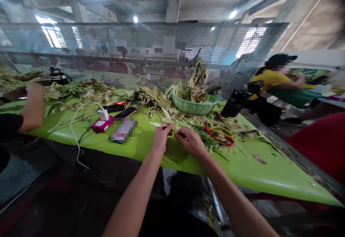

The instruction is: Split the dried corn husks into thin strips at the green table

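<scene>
Over the green table [237, 168], my left hand [162, 136] pinches a pale strip of husk [157, 124] that sticks out past the fingertips to the left. Close beside it on the right, my right hand [190, 140] is closed, its fingertips near the same piece; what they grip is too small to make out. Behind the hands stands a green basket [188, 106] heaped with dry husks [199, 79]. Red-handled scissors [226, 142] and a yellow-handled pair [223, 129] lie among green scraps to the right of my right hand.
A pink power socket [101, 125] with a white charger [102, 113], a dark phone [126, 112] and a blurred phone [122, 131] lie left. A black container [234, 102] stands right. Another person's arm [35, 104] reaches in at left; a person in yellow [269, 82] sits far right.
</scene>
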{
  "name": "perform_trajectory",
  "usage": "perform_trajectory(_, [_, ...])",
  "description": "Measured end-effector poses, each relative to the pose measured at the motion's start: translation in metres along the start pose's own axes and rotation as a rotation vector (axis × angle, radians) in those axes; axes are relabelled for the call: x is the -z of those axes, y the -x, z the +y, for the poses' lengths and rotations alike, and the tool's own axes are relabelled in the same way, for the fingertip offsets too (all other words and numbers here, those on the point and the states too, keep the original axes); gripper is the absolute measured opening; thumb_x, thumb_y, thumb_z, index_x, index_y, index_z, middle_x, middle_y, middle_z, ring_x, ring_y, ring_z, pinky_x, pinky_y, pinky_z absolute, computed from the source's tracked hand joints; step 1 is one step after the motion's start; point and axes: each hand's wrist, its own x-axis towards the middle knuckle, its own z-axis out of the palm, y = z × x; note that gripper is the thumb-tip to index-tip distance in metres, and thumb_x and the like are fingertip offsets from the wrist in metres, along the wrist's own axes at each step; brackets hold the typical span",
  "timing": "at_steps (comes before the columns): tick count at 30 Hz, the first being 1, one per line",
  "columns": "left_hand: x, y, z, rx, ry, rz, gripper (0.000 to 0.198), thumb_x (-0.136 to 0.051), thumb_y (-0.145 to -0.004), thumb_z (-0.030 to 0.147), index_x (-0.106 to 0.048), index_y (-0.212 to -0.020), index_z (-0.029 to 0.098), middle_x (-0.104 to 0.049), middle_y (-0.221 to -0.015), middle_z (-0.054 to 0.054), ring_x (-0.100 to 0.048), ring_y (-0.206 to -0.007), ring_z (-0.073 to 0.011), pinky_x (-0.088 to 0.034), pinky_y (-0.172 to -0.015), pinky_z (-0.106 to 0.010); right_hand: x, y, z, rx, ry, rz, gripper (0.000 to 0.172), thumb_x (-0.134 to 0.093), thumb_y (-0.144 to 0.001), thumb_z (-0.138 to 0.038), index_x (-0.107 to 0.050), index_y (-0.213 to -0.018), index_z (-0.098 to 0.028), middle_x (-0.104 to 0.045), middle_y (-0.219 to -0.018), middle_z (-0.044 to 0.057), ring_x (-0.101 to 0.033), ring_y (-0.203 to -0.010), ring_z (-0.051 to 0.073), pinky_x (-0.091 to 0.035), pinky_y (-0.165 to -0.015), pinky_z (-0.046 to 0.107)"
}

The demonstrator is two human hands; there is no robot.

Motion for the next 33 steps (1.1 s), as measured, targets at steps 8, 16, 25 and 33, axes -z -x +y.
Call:
perform_trajectory(8, [0.000, 0.001, 0.002, 0.134, 0.088, -0.094, 0.034, -0.078, -0.062, 0.038, -0.069, -0.080, 0.010, -0.063, -0.064, -0.002, -0.054, -0.055, -0.0093, -0.043, -0.057, -0.023, 0.003, 0.003, 0.009, -0.133, -0.317, 0.226, 0.019, -0.054, -0.087, -0.038, -0.059, -0.085, -0.020, -0.060, -0.086, 0.003, -0.055, -0.066, 0.014, -0.045, -0.063, 0.027])
perform_trajectory(16, [-0.004, 0.007, 0.001, 0.220, 0.139, -0.226, 0.030, -0.076, -0.068, 0.034, -0.065, -0.086, 0.013, -0.065, -0.068, -0.002, -0.058, -0.055, -0.0107, -0.049, -0.059, -0.024, -0.004, -0.001, 0.018, -0.256, -0.693, 0.204, 0.024, -0.067, -0.077, -0.039, -0.060, -0.090, -0.020, -0.062, -0.082, 0.003, -0.060, -0.074, 0.017, -0.052, -0.067, 0.030])
perform_trajectory(25, [-0.005, 0.010, 0.004, 0.222, 0.083, -0.197, 0.031, -0.076, -0.064, 0.029, -0.064, -0.087, 0.014, -0.064, -0.066, 0.000, -0.058, -0.056, -0.0110, -0.046, -0.057, -0.023, -0.002, -0.001, 0.017, -0.276, -0.634, 0.201, 0.024, -0.064, -0.079, -0.043, -0.062, -0.086, -0.020, -0.060, -0.076, 0.001, -0.055, -0.067, 0.015, -0.047, -0.059, 0.026])
perform_trajectory(33, [-0.004, 0.010, 0.003, 0.210, 0.014, -0.293, 0.036, -0.080, -0.059, 0.028, -0.065, -0.088, 0.013, -0.064, -0.070, 0.000, -0.056, -0.063, -0.0099, -0.043, -0.062, -0.022, 0.001, 0.000, 0.017, -0.251, -0.527, 0.278, 0.023, -0.064, -0.079, -0.041, -0.061, -0.079, -0.018, -0.058, -0.068, 0.000, -0.051, -0.061, 0.014, -0.043, -0.057, 0.025])
